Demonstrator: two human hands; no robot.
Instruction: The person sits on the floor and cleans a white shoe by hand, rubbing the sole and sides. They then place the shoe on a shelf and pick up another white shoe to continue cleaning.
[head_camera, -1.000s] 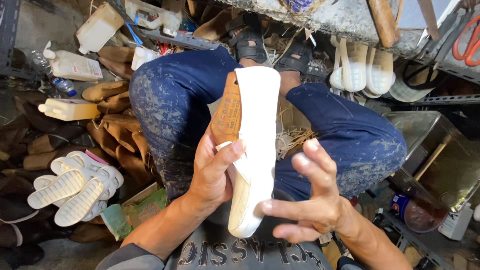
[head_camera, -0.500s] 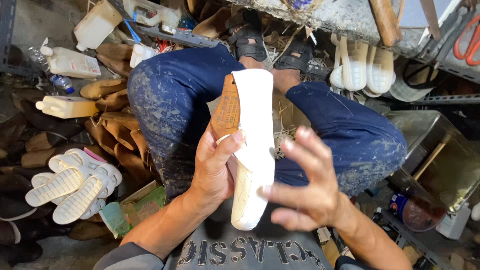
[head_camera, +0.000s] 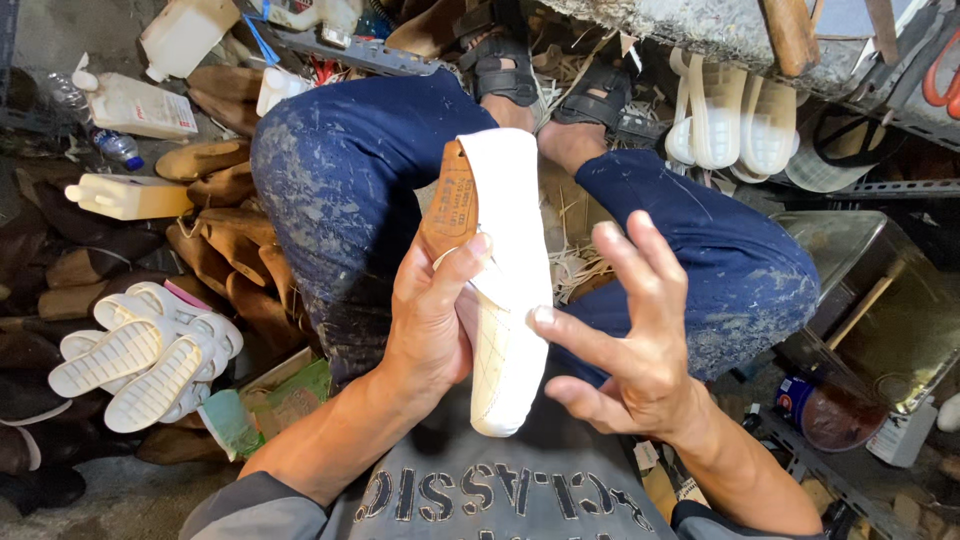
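- Over the lap, head view, now: the left hand (head_camera: 432, 320) grips a white shoe (head_camera: 508, 300) fitted on a tan wooden last (head_camera: 450, 205), toe end pointing away from the person, heel end toward the chest.
- Left fingers curled round the shoe's left side, thumb (head_camera: 465, 262) pressed across the upper near the last's edge; a firm grasp.
- The right hand (head_camera: 630, 345) is off the shoe, fingers spread and loose, holding nothing. Index tip (head_camera: 545, 318) sits just beside the shoe's right edge; contact can't be told.
- Change vs. 1 s ago: the right hand was lower, palm near the heel end. It has risen alongside the shoe's mid part, fingers fanned wider. Left grip is the same, shoe barely shifted.
- Meaning, as a judgement: looks like smoothing or checking of the upper on the last, w/ the right hand between strokes while the left steadies.
- Around it: both knees in blue stained trousers (head_camera: 330, 180) frame the shoe; sandalled feet (head_camera: 505, 75) beyond the toe end.
- Floor, left edge of view: stack of white soles (head_camera: 140, 355), just beside a pile of brown leather pieces (head_camera: 215, 250); white plastic bottles (head_camera: 130, 195) further up.
- Top right corner: more pale soles (head_camera: 735, 125) hanging under a bench edge (head_camera: 700, 30); a metal tray (head_camera: 880, 310) at the right w/ a stick in it, a round tin (head_camera: 830, 410) below.
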